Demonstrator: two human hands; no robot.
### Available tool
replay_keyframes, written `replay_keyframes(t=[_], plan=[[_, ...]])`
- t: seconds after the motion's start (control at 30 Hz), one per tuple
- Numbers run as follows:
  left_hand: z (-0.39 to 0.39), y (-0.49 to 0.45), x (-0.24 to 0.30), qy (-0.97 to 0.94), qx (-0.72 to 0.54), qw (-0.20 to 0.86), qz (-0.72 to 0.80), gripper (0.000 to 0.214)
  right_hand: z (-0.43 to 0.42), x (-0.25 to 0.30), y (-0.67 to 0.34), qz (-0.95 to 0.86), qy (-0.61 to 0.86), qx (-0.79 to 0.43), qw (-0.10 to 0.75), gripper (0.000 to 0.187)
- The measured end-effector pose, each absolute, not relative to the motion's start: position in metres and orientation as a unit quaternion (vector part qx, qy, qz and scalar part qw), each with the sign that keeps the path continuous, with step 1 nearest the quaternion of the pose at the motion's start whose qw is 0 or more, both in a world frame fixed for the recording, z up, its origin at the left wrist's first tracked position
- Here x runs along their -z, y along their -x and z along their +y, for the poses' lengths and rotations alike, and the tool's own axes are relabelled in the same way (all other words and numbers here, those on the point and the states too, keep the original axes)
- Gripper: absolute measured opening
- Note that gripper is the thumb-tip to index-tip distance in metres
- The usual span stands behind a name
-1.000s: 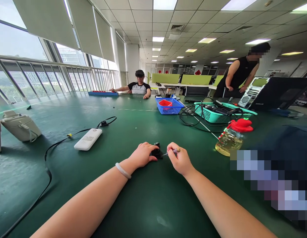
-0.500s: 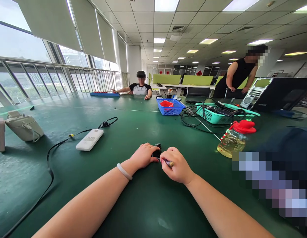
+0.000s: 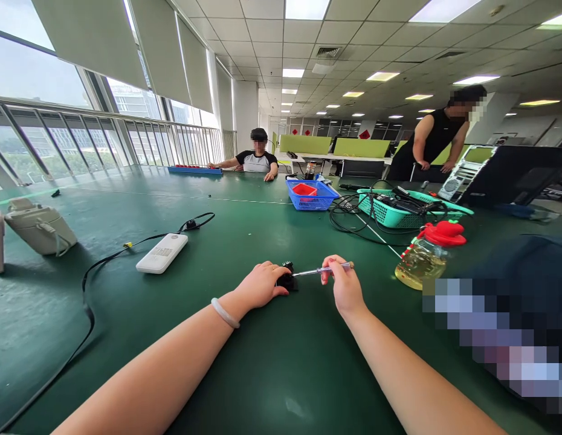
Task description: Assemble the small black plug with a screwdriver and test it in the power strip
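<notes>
My left hand rests on the green table with its fingers closed over a small black part, pinning it down. My right hand pinches a thin screwdriver by its handle. The shaft lies almost level and its tip touches the black part's right side. A pale bangle sits on my left wrist.
A white power bank with a black cable lies to the left. A grey bag stands far left. A bottle with a red lid, a teal basket of cables and a blue basket stand right. Two people are at the far edge.
My right hand has drawn back to the right and turned, so the screwdriver now lies level with its tip at the black part. My left hand has stayed on the part.
</notes>
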State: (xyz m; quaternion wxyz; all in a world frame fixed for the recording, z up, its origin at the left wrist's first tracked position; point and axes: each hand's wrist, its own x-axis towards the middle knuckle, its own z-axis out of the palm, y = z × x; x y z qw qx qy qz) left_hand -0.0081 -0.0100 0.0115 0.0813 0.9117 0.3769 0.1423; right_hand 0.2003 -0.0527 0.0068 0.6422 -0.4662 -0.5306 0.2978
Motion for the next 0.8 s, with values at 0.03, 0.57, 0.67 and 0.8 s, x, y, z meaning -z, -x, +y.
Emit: replay_keyframes(t=[0.03, 0.57, 0.67, 0.8], plan=[[-0.01, 0.008, -0.011, -0.912, -0.143, 0.082, 0.375, 0.043, -0.054, -0.008, -0.202, -0.546, 0.469, -0.284, 0.634, 0.024], [-0.015, 0.008, -0.011, -0.92, -0.196, 0.075, 0.331, 0.037, -0.063, -0.012, -0.188, -0.689, 0.491, -0.24, 0.476, 0.022], [-0.016, 0.008, -0.014, -0.91, -0.229, 0.076, 0.337, 0.037, -0.055, -0.006, -0.194, -0.619, 0.457, -0.31, 0.559, 0.027], [-0.016, 0.008, -0.016, -0.887, -0.257, 0.054, 0.381, 0.04, -0.044, 0.0, -0.207, -0.468, 0.415, -0.36, 0.692, 0.029]])
